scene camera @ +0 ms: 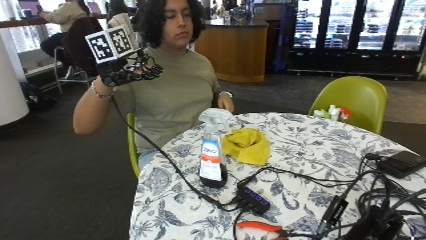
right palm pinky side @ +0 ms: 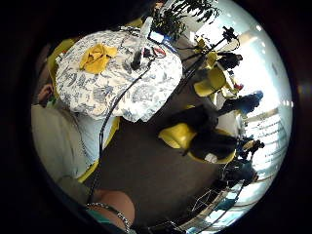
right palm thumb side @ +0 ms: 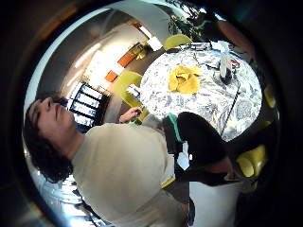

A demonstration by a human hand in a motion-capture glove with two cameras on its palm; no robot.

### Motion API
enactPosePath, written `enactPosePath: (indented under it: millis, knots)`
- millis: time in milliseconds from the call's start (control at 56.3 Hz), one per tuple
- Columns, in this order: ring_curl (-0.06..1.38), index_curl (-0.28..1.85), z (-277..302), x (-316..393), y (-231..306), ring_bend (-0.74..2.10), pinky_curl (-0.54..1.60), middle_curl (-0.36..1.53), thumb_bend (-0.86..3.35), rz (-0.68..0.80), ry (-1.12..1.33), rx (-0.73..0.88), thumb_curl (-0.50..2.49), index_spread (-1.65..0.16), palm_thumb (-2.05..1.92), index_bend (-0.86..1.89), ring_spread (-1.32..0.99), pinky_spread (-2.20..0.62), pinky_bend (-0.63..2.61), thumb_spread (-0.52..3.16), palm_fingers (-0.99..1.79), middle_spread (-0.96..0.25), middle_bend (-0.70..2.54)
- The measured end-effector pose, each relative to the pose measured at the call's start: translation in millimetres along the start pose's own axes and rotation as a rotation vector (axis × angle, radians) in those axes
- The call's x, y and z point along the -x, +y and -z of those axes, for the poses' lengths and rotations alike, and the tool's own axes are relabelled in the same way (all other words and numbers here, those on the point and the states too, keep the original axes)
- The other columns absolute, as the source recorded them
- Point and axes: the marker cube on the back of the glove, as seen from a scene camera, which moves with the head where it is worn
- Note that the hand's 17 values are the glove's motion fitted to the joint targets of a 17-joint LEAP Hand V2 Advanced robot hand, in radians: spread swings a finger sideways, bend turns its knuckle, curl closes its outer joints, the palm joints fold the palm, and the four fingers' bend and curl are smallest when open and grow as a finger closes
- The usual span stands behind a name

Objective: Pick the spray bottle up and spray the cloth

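Spray bottle (scene camera: 213, 150) and cloth were the task's things, and both sat on the round table (scene camera: 313, 150), whose blue-and-white floral covering took up most of the outside view. Nothing had been picked up: the person sat behind the table with the gloved right hand (scene camera: 126, 70) raised beside the shoulder, well apart from everything on the table. Its fingers looked loosely spread and held nothing, so I judged the grip released, probably a resting pose before the reach.

Next in size, the yellow cloth (scene camera: 247, 145) lay crumpled just beside the bottle, on the side nearer the person, handy for spraying once the bottle was lifted. The bottle stood upright near the table's front edge, clear-bodied with a white trigger head and a dark base. A black cable (scene camera: 166, 160) trailed from the raised hand down across the table, close past the bottle's base; a reach could snag it.
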Motion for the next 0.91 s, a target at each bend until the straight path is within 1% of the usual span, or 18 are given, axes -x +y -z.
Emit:
enactPosePath:
  millis: [53,124,302,373,497,604,692,799,905]
  knots:
    - [0.11,0.11,0.5,1.4,-2.5,0.35,0.09,0.10,0.26,0.009,-0.007,0.012,0.10,-0.25,0.40,0.22,-0.06,0.11,0.24,0.58,0.51,-0.03,0.27]
    - [0.16,0.16,0.4,3.1,-8.7,0.36,0.14,0.14,0.25,0.022,-0.033,0.034,0.13,-0.32,0.42,0.19,-0.07,0.14,0.24,0.80,0.48,-0.03,0.26]
    - [0.20,0.21,-5.8,2.8,-15.5,0.35,0.20,0.21,0.21,0.035,-0.029,0.071,0.19,-0.38,0.45,0.16,-0.09,0.17,0.22,1.07,0.45,-0.05,0.23]
    - [0.22,0.23,-8.9,1.8,-15.6,0.35,0.22,0.23,0.19,0.019,-0.008,0.069,0.21,-0.39,0.46,0.16,-0.10,0.18,0.22,1.12,0.44,-0.05,0.22]
    - [0.23,0.24,-16.2,-6.0,-20.8,0.34,0.25,0.26,0.15,-0.026,-0.028,0.010,0.23,-0.40,0.47,0.15,-0.10,0.18,0.23,1.17,0.44,-0.05,0.21]
    - [0.25,0.23,-31.6,-16.9,-29.3,0.36,0.28,0.27,0.13,-0.058,-0.143,0.024,0.26,-0.40,0.51,0.12,-0.10,0.19,0.28,1.18,0.48,-0.05,0.20]
    - [0.27,0.21,-49.4,-24.5,-37.0,0.37,0.31,0.29,0.12,-0.094,-0.298,0.025,0.28,-0.40,0.55,0.09,-0.10,0.19,0.34,1.18,0.48,-0.05,0.20]
    - [0.28,0.20,-71.2,-37.9,-53.3,0.39,0.33,0.31,0.12,-0.157,-0.477,-0.038,0.31,-0.40,0.63,0.10,-0.09,0.19,0.36,1.16,0.47,-0.04,0.22]
    - [0.30,0.19,-93.5,-56.2,-74.8,0.42,0.33,0.33,0.10,-0.254,-0.538,-0.113,0.32,-0.39,0.68,0.09,-0.08,0.18,0.37,1.14,0.53,-0.02,0.25]
